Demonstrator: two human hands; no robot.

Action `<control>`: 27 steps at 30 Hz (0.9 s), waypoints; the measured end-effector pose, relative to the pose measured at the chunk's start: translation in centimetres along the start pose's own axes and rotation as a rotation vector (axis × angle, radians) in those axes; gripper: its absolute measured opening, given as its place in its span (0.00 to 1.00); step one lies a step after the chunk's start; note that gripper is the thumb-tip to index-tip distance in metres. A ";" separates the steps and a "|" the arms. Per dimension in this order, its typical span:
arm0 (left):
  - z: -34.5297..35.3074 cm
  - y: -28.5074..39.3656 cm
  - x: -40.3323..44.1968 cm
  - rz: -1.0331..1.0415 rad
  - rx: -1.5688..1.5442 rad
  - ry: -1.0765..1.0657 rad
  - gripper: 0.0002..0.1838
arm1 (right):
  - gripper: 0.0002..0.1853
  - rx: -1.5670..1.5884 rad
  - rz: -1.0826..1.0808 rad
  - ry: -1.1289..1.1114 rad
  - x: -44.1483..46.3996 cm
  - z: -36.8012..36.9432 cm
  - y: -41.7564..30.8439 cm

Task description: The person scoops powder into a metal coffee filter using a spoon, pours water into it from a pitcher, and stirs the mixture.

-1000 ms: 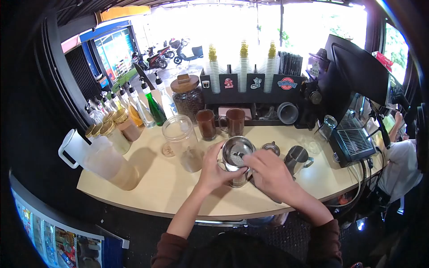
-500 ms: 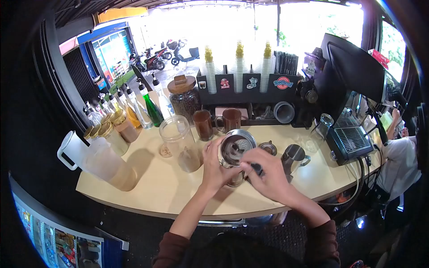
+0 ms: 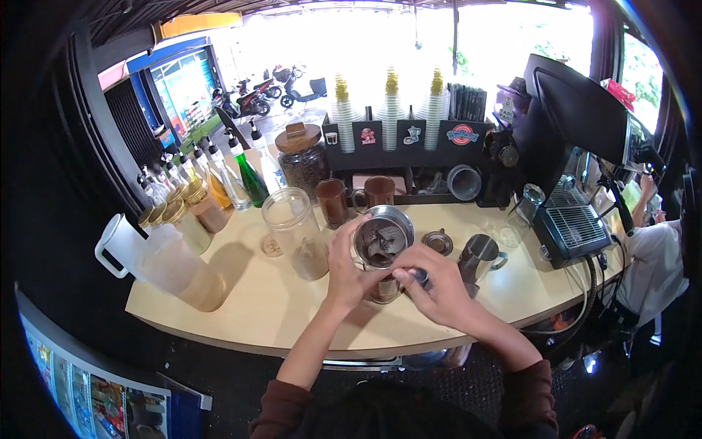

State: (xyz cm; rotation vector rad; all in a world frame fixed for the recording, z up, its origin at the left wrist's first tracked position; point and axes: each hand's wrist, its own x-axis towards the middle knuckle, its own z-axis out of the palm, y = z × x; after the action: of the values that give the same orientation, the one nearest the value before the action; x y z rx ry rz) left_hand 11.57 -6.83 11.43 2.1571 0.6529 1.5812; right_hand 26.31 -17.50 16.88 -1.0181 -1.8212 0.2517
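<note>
My left grip (image 3: 349,267) clasps the cup (image 3: 399,218) over the glass (image 3: 385,293); my right grip (image 3: 439,285) pinches a tool (image 3: 420,276) (only its dark handle shows clearly). I should brace the cup firmly.

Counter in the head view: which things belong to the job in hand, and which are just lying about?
Likely part of the job:
metal cup, held in the left hand
dark handle, held in the right hand

Apparently just standing about:
jug
bottles
mugs
stacked cups
</note>
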 end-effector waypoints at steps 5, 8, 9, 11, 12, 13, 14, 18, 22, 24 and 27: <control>-0.5 0.3 0.0 0.014 0.039 -0.030 0.46 | 0.05 0.069 0.006 -0.032 0.3 -0.9 0.4; -0.8 0.1 0.1 -0.036 0.051 -0.063 0.46 | 0.07 0.105 0.079 -0.111 0.8 -1.6 1.1; -0.9 0.2 0.2 -0.012 0.046 -0.092 0.46 | 0.06 0.119 0.068 -0.084 1.2 -1.6 1.2; -1.0 0.4 0.2 0.012 0.042 -0.125 0.46 | 0.05 0.153 0.078 -0.110 1.6 -1.9 1.3; -1.1 0.5 0.2 0.013 0.054 -0.120 0.46 | 0.05 0.152 0.078 -0.108 1.5 -2.1 1.3; -1.1 0.5 0.3 0.016 0.066 -0.113 0.46 | 0.05 0.117 0.112 -0.139 1.5 -2.4 1.3; -1.1 0.5 0.3 0.018 0.066 -0.112 0.46 | 0.05 0.081 0.145 -0.171 1.6 -2.5 1.3; -1.3 0.6 0.3 0.031 0.129 -0.100 0.46 | 0.05 0.130 0.097 -0.123 1.9 -2.2 1.4; -1.5 0.3 0.3 0.045 0.154 -0.142 0.46 | 0.05 0.120 0.142 -0.126 2.4 -2.0 1.1; -1.3 0.1 0.3 0.056 0.162 -0.147 0.47 | 0.05 0.141 0.177 -0.089 2.4 -1.9 0.9; -1.7 0.2 0.4 0.059 0.180 -0.163 0.47 | 0.05 0.030 0.116 -0.250 2.4 -2.3 0.5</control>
State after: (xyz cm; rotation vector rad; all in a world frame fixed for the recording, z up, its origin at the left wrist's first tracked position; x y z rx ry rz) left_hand 10.05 -6.75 12.38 2.4267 0.7085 1.4026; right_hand 28.12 -16.01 19.30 -1.1124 -1.9766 0.4940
